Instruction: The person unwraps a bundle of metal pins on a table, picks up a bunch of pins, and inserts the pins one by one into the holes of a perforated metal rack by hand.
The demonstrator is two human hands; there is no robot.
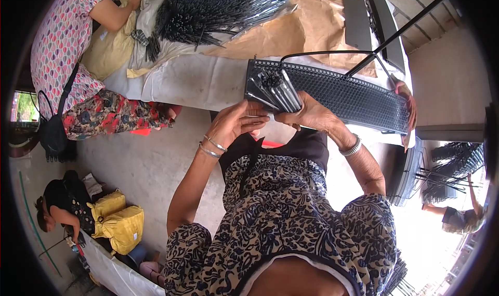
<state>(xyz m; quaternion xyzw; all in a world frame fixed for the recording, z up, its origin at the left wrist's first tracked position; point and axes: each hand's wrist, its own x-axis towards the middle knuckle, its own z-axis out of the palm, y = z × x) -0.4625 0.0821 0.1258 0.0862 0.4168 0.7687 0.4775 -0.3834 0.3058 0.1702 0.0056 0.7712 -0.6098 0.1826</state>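
Note:
A bundle of thin black rods (pixel 283 93) stands in my right hand (pixel 312 112), whose fingers are wrapped round its lower end. The rods fan out at the top and have shiny sides. My left hand (pixel 240 122) is beside the bundle's lower left side, fingers stretched toward it and palm inward; whether the fingertips touch the rods is hard to tell. Just behind the bundle lies a long black perforated mesh tray (pixel 348 90) on the table's near edge. A large heap of black rods (pixel 208 12) covers the far part of the table.
Brown paper (pixel 280 33) and white sheeting (pixel 182 80) cover the table. A black pole (pixel 405 31) slants over the right side. Another person's hand (pixel 406 103) is at the tray's right end. One person (pixel 67 51) stands at the left; another bends near yellow sacks (pixel 119 220).

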